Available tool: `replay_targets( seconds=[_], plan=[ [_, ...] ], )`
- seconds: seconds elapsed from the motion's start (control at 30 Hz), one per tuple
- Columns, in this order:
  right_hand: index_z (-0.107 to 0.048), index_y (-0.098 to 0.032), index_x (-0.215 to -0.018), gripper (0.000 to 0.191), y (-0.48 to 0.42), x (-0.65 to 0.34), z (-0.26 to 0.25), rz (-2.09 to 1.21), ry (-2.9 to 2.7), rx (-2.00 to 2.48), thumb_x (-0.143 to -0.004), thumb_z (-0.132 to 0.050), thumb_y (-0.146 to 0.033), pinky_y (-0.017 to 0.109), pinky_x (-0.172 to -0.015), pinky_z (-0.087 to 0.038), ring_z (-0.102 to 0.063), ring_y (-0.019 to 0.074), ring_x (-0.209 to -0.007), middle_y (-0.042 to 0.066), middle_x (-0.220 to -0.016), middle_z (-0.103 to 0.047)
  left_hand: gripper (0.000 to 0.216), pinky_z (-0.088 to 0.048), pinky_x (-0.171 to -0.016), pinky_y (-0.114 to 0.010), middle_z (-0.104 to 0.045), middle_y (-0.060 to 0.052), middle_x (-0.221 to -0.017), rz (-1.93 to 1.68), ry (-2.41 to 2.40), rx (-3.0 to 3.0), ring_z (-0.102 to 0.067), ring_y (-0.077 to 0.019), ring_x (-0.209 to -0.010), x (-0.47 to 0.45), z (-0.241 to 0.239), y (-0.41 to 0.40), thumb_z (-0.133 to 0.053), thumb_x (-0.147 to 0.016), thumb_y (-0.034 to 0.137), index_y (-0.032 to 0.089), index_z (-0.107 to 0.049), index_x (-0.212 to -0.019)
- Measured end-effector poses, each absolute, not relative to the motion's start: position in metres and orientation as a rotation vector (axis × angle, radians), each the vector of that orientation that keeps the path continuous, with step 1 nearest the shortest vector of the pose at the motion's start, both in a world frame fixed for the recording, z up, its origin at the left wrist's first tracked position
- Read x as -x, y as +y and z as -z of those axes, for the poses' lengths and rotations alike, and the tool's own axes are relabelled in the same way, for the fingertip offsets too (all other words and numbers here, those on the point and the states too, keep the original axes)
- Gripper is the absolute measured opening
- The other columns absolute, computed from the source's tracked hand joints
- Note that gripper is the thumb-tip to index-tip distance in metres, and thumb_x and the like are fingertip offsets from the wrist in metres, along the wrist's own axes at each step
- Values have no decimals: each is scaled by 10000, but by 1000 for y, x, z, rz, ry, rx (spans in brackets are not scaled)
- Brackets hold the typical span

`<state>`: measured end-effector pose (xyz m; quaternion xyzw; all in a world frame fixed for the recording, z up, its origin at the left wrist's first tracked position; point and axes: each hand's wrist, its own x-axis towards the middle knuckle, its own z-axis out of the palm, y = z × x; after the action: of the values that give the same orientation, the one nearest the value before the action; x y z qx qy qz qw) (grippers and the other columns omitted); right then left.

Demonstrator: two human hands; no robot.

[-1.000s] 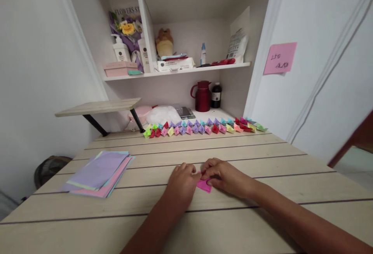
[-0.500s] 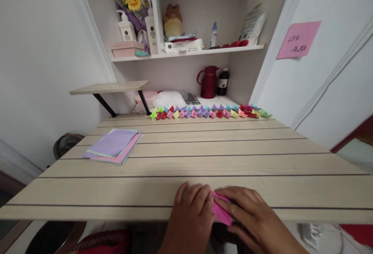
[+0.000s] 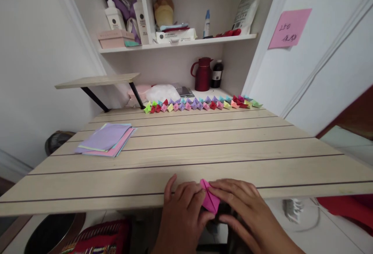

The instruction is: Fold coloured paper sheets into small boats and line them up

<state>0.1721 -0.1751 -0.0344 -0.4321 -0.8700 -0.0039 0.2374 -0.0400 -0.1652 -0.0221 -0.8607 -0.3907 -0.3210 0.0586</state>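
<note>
A small folded piece of bright pink paper [image 3: 210,200], with a crease or slit down its middle, is between my two hands at the table's front edge. My left hand [image 3: 186,203] grips its left side, fingers curled and the little finger raised. My right hand [image 3: 241,203] has its fingertips on the right side of the paper, its thumb lower down. Farther back, two rows of small folded paper pieces [image 3: 188,106] in many colours stand along the table's rear edge. At the left lies a stack of coloured paper sheets [image 3: 105,138], lavender on top.
The slatted wooden table [image 3: 186,145] stretches out ahead. A small raised shelf [image 3: 99,80] on black legs stands at the back left. Behind are a red jug [image 3: 203,75], a dark bottle [image 3: 217,74] and shelving with bottles and a plush toy [image 3: 164,9]. A pink note [image 3: 290,28] hangs on the right.
The pink paper now sits more upright, with its centre line showing, and more of it is uncovered. My left hand's outer finger has lifted. The camera view has shifted slightly.
</note>
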Motion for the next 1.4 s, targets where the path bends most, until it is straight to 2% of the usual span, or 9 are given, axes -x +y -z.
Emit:
replay_targets(
  seconds=[0.17,0.3,0.57,0.8,1.03,1.27,1.4],
  plan=[
    [-471,-299,-1360,464,-174,-169,29,-50,-2332,1212,-905,-547,-250,394,-901,-469,-562,225,-1127,57,-1250,-630,222,-383,-1028,-448,-689,14,-972,988,-1308,2657,-621,-173,-916,39,19,-167,-598,-856,385,278,-632,-1047],
    [-520,-300,-1314,410,-175,-165,29,-54,-2302,1223,-907,-546,-261,401,-889,-471,-568,231,-1115,53,-1225,-644,213,-431,-972,-416,-686,1,-982,1002,-1301,2696,-614,-172,-913,40,20,-167,-580,-869,302,278,-632,-1074],
    [-522,-320,-1289,372,-173,-165,27,-93,-2295,1230,-921,-536,-267,396,-896,-438,-549,222,-1116,18,-1226,-637,225,-469,-887,-384,-691,-2,-935,1157,-1351,2665,-613,-164,-868,36,19,-166,-546,-849,136,247,-659,-1010],
    [-628,-273,-1058,194,-160,-155,26,-85,-2191,1278,-949,-473,-233,389,-816,-421,-571,225,-975,40,-1066,-669,141,-439,-918,-424,-697,12,-849,1256,-1415,2551,-639,-160,-822,31,21,-165,-561,-837,132,243,-646,-848],
    [-596,-222,-860,179,-156,-148,28,10,-2167,1390,-941,-439,-252,386,-714,-418,-555,235,-815,66,-942,-631,96,-396,-951,-520,-690,-5,-911,1404,-1568,2350,-634,-198,-890,23,30,-165,-598,-819,177,230,-616,-741],
    [-563,-219,-832,198,-152,-146,28,52,-2176,1437,-948,-424,-300,386,-689,-417,-532,239,-781,68,-887,-589,117,-336,-1004,-593,-664,-58,-1047,1363,-1717,2253,-583,-252,-1055,17,29,-165,-589,-775,135,213,-580,-687],
    [-544,-222,-822,184,-150,-143,27,19,-2187,1488,-939,-443,-323,399,-690,-423,-524,246,-781,63,-877,-573,113,-322,-1007,-624,-666,-74,-1037,1252,-1830,2258,-570,-269,-1081,14,26,-164,-577,-747,113,202,-547,-685]
  ],
)
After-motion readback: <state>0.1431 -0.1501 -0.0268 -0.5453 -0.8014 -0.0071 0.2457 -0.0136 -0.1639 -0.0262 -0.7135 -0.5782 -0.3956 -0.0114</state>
